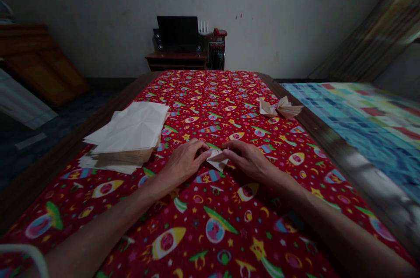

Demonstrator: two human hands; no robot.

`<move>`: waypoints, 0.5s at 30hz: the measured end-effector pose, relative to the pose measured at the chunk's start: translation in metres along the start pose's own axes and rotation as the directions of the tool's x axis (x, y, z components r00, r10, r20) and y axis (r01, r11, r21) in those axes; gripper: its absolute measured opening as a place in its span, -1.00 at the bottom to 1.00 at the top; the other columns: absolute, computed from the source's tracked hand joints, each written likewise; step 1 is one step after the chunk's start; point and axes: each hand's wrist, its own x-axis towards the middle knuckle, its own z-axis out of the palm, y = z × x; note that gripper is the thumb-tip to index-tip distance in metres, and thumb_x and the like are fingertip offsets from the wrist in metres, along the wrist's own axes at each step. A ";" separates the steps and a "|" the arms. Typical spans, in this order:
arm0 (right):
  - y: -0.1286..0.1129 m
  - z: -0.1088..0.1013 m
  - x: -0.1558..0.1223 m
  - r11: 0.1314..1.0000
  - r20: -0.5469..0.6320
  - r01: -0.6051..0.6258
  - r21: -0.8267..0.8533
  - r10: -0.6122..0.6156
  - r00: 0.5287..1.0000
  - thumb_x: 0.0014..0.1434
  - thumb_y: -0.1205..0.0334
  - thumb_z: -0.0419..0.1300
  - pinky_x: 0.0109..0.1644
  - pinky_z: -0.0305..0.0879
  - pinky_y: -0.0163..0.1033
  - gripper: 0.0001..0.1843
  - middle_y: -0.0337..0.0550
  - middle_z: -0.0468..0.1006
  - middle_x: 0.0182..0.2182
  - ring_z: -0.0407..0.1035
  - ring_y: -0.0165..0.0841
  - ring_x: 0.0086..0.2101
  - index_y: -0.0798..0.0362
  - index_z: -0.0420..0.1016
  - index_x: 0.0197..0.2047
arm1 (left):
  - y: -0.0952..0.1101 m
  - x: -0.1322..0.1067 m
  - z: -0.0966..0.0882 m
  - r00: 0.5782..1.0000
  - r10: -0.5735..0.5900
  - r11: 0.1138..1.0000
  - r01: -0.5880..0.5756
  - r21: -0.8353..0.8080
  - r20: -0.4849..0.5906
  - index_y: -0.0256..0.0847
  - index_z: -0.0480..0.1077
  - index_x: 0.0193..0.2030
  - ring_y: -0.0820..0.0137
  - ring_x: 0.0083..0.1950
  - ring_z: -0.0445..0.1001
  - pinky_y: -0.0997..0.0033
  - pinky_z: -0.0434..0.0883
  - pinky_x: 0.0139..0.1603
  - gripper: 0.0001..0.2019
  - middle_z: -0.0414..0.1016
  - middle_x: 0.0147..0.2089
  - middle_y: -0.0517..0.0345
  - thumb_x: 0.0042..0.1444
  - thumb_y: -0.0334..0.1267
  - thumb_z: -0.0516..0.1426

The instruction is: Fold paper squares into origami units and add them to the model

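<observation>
A small piece of folded white paper (218, 160) sits between my two hands, just above the red patterned cloth (215, 230). My left hand (188, 155) pinches its left edge between thumb and fingers. On the opposite side, my right hand (249, 157) grips the right edge with thumb and index finger. Part of the paper is hidden behind my fingertips. To the left lies a thick stack of creased paper sheets (131, 127). Farther off on the right rest two folded paper shapes, one boat-like (268, 109) and one fan-like (288, 108).
The cloth covers a long table with a dark wooden edge (357, 164). At the far end stand a monitor (177, 33) and speakers on a small desk (177, 60). A bed with a patterned cover (357, 116) is on the right, a wooden cabinet (42, 63) on the left.
</observation>
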 end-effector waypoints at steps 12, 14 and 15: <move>-0.002 0.011 -0.002 1.000 -0.105 0.022 0.019 -0.020 0.994 0.22 0.08 0.10 -0.37 0.12 -0.37 -0.75 -0.23 0.50 -0.42 0.33 -0.43 -0.43 0.06 0.49 -0.27 | 0.015 0.003 0.006 1.000 -0.016 0.996 0.018 -0.087 0.022 -0.20 0.45 -0.37 0.45 -0.39 0.39 0.49 0.25 -0.36 -0.75 0.41 -0.41 0.23 0.20 -0.13 0.05; -0.004 0.012 -0.001 0.989 -0.138 0.035 0.144 -0.014 0.990 0.21 0.10 0.13 -0.39 0.14 -0.38 -0.78 -0.27 0.49 -0.46 0.32 -0.45 -0.46 0.06 0.49 -0.29 | 0.017 0.003 0.004 1.000 -0.010 0.989 0.010 -0.148 -0.001 -0.20 0.46 -0.37 0.47 -0.39 0.39 0.51 0.27 -0.35 -0.74 0.43 -0.41 0.24 0.22 -0.15 0.03; -0.005 0.011 -0.001 0.982 -0.162 0.047 0.182 -0.018 0.987 0.20 0.12 0.14 -0.39 0.15 -0.39 -0.80 -0.27 0.49 -0.47 0.32 -0.46 -0.46 0.06 0.49 -0.31 | 0.018 0.004 0.003 1.000 0.001 0.986 -0.003 -0.170 -0.016 -0.20 0.47 -0.36 0.47 -0.38 0.40 0.51 0.28 -0.34 -0.74 0.43 -0.40 0.24 0.22 -0.16 0.03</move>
